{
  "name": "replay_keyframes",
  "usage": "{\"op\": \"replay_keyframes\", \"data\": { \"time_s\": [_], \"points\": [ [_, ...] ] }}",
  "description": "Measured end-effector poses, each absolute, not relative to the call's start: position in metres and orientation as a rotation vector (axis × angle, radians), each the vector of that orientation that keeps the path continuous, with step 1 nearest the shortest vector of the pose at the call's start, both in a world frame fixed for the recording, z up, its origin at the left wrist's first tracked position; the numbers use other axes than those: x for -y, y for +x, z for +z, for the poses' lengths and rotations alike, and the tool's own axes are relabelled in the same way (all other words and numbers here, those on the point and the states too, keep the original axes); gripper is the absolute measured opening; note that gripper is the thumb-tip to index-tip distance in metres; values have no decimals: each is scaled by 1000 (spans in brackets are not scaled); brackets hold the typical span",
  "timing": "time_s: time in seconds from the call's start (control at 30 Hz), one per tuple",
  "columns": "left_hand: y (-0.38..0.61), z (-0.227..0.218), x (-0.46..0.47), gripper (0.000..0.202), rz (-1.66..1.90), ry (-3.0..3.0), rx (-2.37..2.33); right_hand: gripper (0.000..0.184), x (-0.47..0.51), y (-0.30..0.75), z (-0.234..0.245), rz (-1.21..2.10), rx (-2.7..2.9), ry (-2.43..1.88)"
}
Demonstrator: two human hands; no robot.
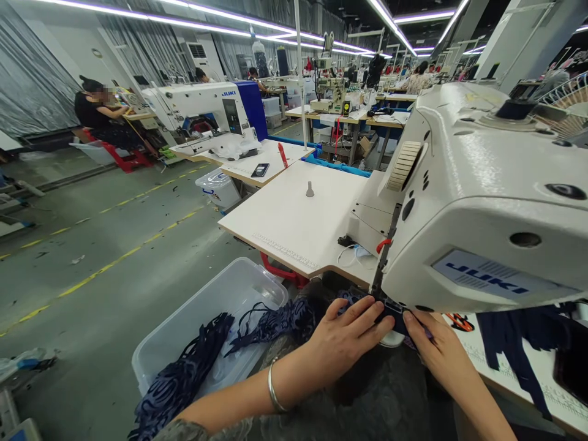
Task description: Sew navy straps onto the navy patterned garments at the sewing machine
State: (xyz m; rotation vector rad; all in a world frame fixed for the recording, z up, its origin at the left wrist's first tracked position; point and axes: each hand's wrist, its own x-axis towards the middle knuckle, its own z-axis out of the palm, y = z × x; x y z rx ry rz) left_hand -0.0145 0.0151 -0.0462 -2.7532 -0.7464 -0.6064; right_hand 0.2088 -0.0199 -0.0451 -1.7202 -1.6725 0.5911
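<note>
Under the head of a white sewing machine [496, 239], both of my hands are at a narrow navy fabric strip [394, 318]. My left hand [342, 337], a silver bangle on its wrist, lies over the strip's left part with fingers stretched out and thumb apart. On the other side, my right hand [434, 346] pinches the strip's right end between thumb and fingers. The needle bar area [377, 278] comes down just above the left fingertips; the stitching point itself is hidden. Bundled navy straps [285, 318] trail from my lap leftward.
A clear plastic bin [156, 343] with bundled navy straps stands on the floor at left. Dark fabric pieces [523, 337] and orange-handled scissors [459, 322] lie on the table at right. Another machine [202, 110] stands ahead; a person [98, 113] sits at far left.
</note>
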Motion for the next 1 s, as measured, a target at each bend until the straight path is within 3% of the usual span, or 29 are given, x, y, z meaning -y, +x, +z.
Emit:
{"op": "replay_keyframes", "data": {
  "time_s": [0.73, 1.0],
  "points": [
    [-11, -49, -9, 39, -799, -2758, 885, 35, 20, 201, -48, 520, 1610, -1662],
    [-6, -51, -7, 40, -763, -2751, 882, 27, 29, 197, -41, 692, 1374, -1699]
  ]
}}
